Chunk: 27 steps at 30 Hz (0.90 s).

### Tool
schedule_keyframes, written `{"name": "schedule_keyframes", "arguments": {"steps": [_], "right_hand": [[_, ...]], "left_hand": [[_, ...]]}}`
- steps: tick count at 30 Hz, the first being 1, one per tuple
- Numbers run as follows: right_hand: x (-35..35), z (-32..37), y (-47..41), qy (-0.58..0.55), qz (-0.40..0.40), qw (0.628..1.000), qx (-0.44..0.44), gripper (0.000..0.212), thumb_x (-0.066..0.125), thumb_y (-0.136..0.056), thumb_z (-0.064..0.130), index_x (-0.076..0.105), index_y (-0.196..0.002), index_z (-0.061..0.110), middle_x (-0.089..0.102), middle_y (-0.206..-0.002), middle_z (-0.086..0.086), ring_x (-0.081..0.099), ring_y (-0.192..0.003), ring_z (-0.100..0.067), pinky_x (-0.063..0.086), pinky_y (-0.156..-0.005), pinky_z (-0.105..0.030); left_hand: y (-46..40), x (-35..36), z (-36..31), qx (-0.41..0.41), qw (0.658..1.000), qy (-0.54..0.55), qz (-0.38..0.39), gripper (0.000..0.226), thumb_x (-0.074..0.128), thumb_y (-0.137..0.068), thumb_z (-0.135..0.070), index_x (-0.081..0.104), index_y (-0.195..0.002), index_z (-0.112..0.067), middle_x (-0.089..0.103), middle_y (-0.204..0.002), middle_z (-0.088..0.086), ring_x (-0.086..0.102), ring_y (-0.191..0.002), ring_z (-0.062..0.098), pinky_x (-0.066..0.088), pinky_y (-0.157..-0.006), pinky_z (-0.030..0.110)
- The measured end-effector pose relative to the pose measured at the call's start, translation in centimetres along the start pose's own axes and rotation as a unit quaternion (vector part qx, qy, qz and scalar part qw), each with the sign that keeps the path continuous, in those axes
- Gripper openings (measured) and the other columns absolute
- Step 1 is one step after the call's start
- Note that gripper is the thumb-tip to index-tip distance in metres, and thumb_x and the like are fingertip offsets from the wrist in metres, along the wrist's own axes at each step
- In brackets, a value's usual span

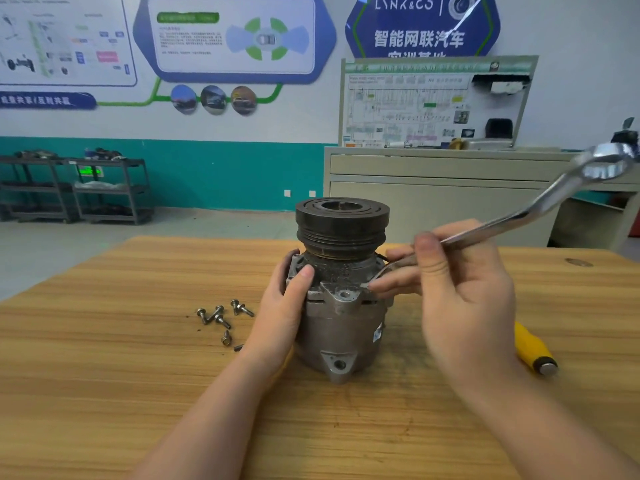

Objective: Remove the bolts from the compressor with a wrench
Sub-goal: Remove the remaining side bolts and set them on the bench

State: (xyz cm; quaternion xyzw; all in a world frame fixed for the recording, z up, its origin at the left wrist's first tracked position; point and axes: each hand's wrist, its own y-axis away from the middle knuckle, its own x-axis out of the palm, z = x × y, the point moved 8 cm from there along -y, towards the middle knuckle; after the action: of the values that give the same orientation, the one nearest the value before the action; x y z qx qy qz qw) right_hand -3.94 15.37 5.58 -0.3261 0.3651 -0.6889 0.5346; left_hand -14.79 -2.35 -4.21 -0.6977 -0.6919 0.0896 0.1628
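Observation:
A grey compressor [341, 323] with a dark pulley on top stands upright on the wooden table [138, 393]. My left hand [280, 306] grips its left side, thumb on the upper housing. My right hand [457, 292] holds a shiny wrench [540, 206] by its lower end; the ring end points up and to the right, away from the compressor. The fingertips of that hand touch the compressor's upper right flange. Several loose bolts [221, 317] lie on the table left of the compressor.
A yellow-handled tool [535, 351] lies on the table to the right, partly behind my right wrist. Beyond the table stand a grey cabinet [433, 188] with a diagram board and dark shelving racks [76, 188] at the far left wall.

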Motion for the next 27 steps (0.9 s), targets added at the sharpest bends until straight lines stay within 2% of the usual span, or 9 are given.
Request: {"name": "schedule_keyframes", "arguments": {"steps": [3,5,10,13,18,21,23,25,27], "right_hand": [[1.0,1.8,1.3,0.143,0.038,0.976,-0.159,0.024,0.043,-0.1,0.035,0.057,-0.094,0.017,0.067,-0.068,-0.004,0.068,-0.064,-0.004,0.054,-0.064,-0.019],[1.2,2.4,2.4,0.167,0.052,0.959,-0.222,0.028,0.042,-0.102,0.028,0.056,-0.096,0.005,0.067,-0.072,-0.008,0.068,-0.069,-0.009,0.049,-0.072,-0.013],[-0.2,1.2,1.9,0.108,0.0,0.98,-0.169,0.017,0.043,-0.102,0.029,0.054,-0.1,0.016,0.067,-0.075,0.002,0.068,-0.06,-0.01,0.05,-0.059,-0.017],[0.2,0.9,1.8,0.127,0.003,0.976,-0.178,0.019,0.044,-0.102,0.027,0.055,-0.097,0.012,0.068,-0.074,-0.007,0.069,-0.067,-0.007,0.052,-0.064,-0.017],[2.0,1.6,3.0,0.207,0.067,0.945,-0.245,0.01,0.059,-0.09,0.009,0.064,-0.093,0.0,0.066,-0.082,-0.01,0.065,-0.075,-0.012,0.052,-0.072,-0.017],[2.5,1.5,4.4,0.237,0.089,0.926,-0.28,0.016,0.059,-0.093,0.012,0.068,-0.092,-0.001,0.068,-0.089,-0.017,0.064,-0.081,-0.018,0.054,-0.076,-0.023],[0.9,0.6,4.3,0.15,0.023,0.965,-0.214,0.017,0.045,-0.101,0.023,0.059,-0.103,0.015,0.069,-0.087,-0.014,0.066,-0.073,-0.023,0.055,-0.071,-0.028],[-1.2,-1.6,2.9,-0.054,-0.085,0.993,-0.063,0.01,0.035,-0.102,0.019,0.044,-0.101,0.023,0.068,-0.077,-0.009,0.062,-0.055,-0.022,0.051,-0.057,-0.027],[-2.3,-5.5,1.4,-0.197,-0.203,0.952,0.121,0.015,0.03,-0.097,0.004,0.039,-0.093,0.016,0.065,-0.06,-0.009,0.051,-0.038,-0.022,0.042,-0.044,-0.021]], "left_hand": [[0.0,0.1,-0.2,0.006,1.0,-0.006,0.005,0.09,0.058,-0.065,-0.068,0.043,-0.144,-0.028,0.06,-0.136,-0.002,0.057,-0.124,0.014,0.043,-0.109,0.043],[0.1,0.1,-0.3,0.008,1.0,-0.01,0.008,0.089,0.058,-0.065,-0.068,0.044,-0.144,-0.028,0.061,-0.135,-0.002,0.058,-0.122,0.013,0.044,-0.108,0.042],[0.0,0.0,-0.1,0.003,1.0,-0.016,0.0,0.09,0.057,-0.063,-0.069,0.044,-0.144,-0.031,0.06,-0.135,-0.006,0.057,-0.121,0.008,0.046,-0.101,0.029],[-0.1,0.0,0.0,0.004,1.0,-0.021,0.0,0.09,0.056,-0.064,-0.071,0.043,-0.144,-0.032,0.059,-0.136,-0.007,0.056,-0.122,0.007,0.046,-0.096,0.026],[0.0,0.0,0.0,0.001,1.0,-0.014,0.008,0.082,0.059,-0.071,-0.063,0.043,-0.144,-0.029,0.06,-0.134,0.0,0.058,-0.122,0.016,0.046,-0.105,0.041],[-0.1,0.0,0.1,0.005,1.0,-0.009,0.009,0.069,0.056,-0.079,-0.052,0.045,-0.143,-0.027,0.063,-0.13,-0.003,0.062,-0.114,0.008,0.052,-0.091,0.021],[-0.1,0.0,0.0,0.004,1.0,-0.016,0.004,0.073,0.054,-0.078,-0.056,0.043,-0.145,-0.03,0.061,-0.131,-0.01,0.061,-0.111,-0.003,0.048,-0.08,0.01],[0.0,-0.1,0.1,-0.005,1.0,-0.019,0.002,0.078,0.055,-0.074,-0.063,0.041,-0.145,-0.034,0.059,-0.133,-0.012,0.058,-0.111,-0.005,0.045,-0.081,0.013],[-0.1,-0.1,0.1,-0.007,1.0,-0.018,-0.001,0.087,0.056,-0.066,-0.07,0.041,-0.145,-0.036,0.06,-0.131,-0.015,0.058,-0.11,-0.007,0.044,-0.081,0.013]]}}
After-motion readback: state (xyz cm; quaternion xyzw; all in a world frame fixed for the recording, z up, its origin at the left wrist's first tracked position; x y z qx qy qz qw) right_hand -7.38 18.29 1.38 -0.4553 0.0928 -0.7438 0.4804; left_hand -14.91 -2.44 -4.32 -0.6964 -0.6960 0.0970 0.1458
